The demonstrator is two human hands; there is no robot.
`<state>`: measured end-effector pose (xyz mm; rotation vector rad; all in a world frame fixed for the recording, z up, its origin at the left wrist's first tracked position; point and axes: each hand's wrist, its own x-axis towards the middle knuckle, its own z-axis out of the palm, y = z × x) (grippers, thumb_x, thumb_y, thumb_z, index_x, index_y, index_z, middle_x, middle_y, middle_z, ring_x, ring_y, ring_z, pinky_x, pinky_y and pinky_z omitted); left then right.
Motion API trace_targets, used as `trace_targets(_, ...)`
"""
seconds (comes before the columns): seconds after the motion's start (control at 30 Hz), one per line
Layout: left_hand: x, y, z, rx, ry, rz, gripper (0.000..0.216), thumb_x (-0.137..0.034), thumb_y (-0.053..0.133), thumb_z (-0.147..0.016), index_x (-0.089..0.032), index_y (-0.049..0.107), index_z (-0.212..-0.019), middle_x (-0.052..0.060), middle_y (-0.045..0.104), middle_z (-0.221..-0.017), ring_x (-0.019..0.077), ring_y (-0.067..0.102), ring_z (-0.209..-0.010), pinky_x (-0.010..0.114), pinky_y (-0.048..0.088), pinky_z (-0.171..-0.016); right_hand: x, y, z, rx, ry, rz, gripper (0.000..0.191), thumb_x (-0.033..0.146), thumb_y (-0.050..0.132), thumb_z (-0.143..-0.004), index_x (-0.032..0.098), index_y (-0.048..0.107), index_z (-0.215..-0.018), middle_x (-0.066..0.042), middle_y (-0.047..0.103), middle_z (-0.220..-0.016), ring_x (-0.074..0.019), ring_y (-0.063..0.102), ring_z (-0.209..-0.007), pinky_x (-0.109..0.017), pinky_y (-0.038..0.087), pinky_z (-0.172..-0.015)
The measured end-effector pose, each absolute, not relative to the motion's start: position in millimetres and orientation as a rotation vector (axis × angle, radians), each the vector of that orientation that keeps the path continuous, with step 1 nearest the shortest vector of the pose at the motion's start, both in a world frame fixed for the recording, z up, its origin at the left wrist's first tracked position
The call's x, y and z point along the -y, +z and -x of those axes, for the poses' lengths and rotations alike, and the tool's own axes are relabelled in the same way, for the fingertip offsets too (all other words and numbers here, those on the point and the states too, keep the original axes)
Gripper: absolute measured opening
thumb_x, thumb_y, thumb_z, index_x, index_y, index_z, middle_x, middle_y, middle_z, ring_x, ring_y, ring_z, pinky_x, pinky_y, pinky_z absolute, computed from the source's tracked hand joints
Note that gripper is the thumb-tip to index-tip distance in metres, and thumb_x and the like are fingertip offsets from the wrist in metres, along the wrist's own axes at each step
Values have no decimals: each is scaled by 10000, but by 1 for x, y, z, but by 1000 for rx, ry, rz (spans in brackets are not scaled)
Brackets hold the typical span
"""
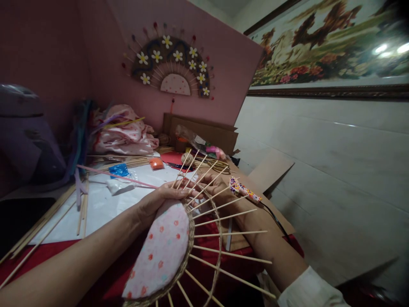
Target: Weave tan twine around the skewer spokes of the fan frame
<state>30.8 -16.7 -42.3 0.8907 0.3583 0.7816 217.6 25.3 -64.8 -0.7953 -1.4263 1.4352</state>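
Note:
A fan frame [162, 243] hangs tilted in front of me: a half-round of white cloth with small red and orange flowers, edged with braided twine. Thin wooden sticks [228, 233] fan out from its curved edge, and a second line of twine [220, 226] crosses them farther out. My left hand [171, 192] grips the frame's upper end, thumb on the front by the sticks. Close to the outer twine, behind the upper sticks, my right hand [215, 187] has its fingers bent together; the sticks partly cover them, and what they pinch is unclear.
A flowered glue gun [244, 189] with a black cord lies on cardboard at the right. Loose sticks [47, 224], a blue packet [119, 170], an orange packet [156, 163] and crumpled cloth [126, 132] lie on the table. A finished flowered fan [172, 64] hangs on the pink wall.

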Motion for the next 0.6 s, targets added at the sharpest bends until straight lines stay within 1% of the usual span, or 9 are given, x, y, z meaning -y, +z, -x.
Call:
trace_targets(0.1, 17, -42, -31, -360, 805, -883, 351, -64, 575, -723, -128, 595, -1068, 117, 704, -937, 204, 662, -759, 336, 502, -737, -26, -65, -217, 1497, 1437, 810, 257, 339, 769, -592, 161, 598, -664, 22, 557, -554, -104, 501, -489, -242, 423, -481)
trace_targets(0.17, 17, -42, -31, -350, 793, -889, 392, -65, 577, -715, -128, 584, -1101, 124, 693, -982, 203, 663, -766, 325, 501, -728, -26, -66, -216, 1511, 1439, 825, 256, 328, 776, -577, 164, 611, -683, 16, 569, -577, -113, 519, -516, -247, 433, -500)
trace_targets(0.3, 16, -44, -31, -334, 760, -908, 332, -83, 587, -695, -83, 631, -1025, 145, 680, -1009, 201, 663, -753, 314, 497, -736, -25, -68, -215, 1477, 1444, 843, 256, 308, 776, -567, 160, 622, -710, 7, 589, -629, -120, 547, -553, -254, 449, -540)
trace_targets(0.4, 14, -46, -30, -341, 784, -897, 300, -62, 594, -684, -89, 647, -978, 142, 680, -1009, 211, 664, -775, 319, 499, -744, -24, -67, -213, 1478, 1416, 870, 252, 310, 768, -571, 159, 626, -715, -3, 599, -649, -125, 553, -563, -259, 450, -546)
trace_targets(0.47, 12, -47, -29, -369, 817, -871, 295, -46, 599, -679, -98, 650, -964, 132, 684, -1001, 217, 662, -791, 339, 498, -761, -23, -64, -212, 1507, 1323, 915, 247, 326, 755, -579, 157, 631, -709, -6, 594, -638, -123, 542, -547, -253, 436, -521)
trace_targets(0.53, 10, -46, -26, -411, 861, -856, 297, -49, 607, -682, -100, 651, -971, 127, 683, -1012, 219, 660, -803, 351, 496, -779, -24, -59, -214, 1517, 1155, 986, 256, 376, 719, -612, 159, 634, -718, -2, 575, -607, -108, 505, -499, -240, 406, -475)
trace_targets(0.6, 8, -44, -24, -451, 899, -860, 300, -67, 610, -698, -98, 651, -994, 128, 673, -1047, 210, 658, -806, 336, 495, -781, -29, -52, -222, 1486, 975, 1057, 294, 440, 664, -647, 164, 625, -739, 4, 555, -585, -94, 456, -451, -231, 371, -428)
